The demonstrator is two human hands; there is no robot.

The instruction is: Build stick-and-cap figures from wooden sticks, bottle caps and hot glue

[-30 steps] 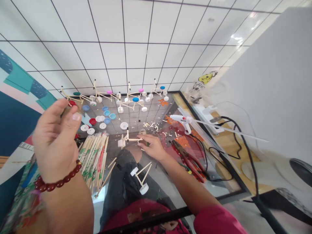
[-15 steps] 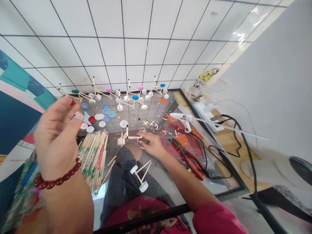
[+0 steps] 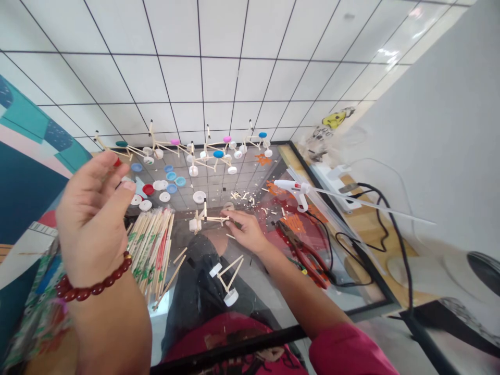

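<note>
My right hand (image 3: 247,232) rests on the glass table (image 3: 351,291) and pinches the end of a small stick model (image 3: 203,221) made of wooden sticks and white bottle caps. My left hand (image 3: 92,219), with a red bead bracelet at the wrist, is raised near the camera with its fingers loosely curled; nothing shows in it. A second small stick-and-cap piece (image 3: 226,284) lies on the glass nearer to me. A bundle of wrapped chopsticks (image 3: 153,250) lies just right of my left hand.
A row of finished stick-and-cap models (image 3: 203,153) stands along the table's far edge. Loose bottle caps (image 3: 164,187) in blue, red and white lie behind the chopsticks. A white glue gun (image 3: 295,191), red-handled pliers (image 3: 302,255) and black cables (image 3: 375,229) lie at right.
The view has shifted slightly. My left hand has drifted a little up and its fingers loosened. My right hand stays on the stick model.
</note>
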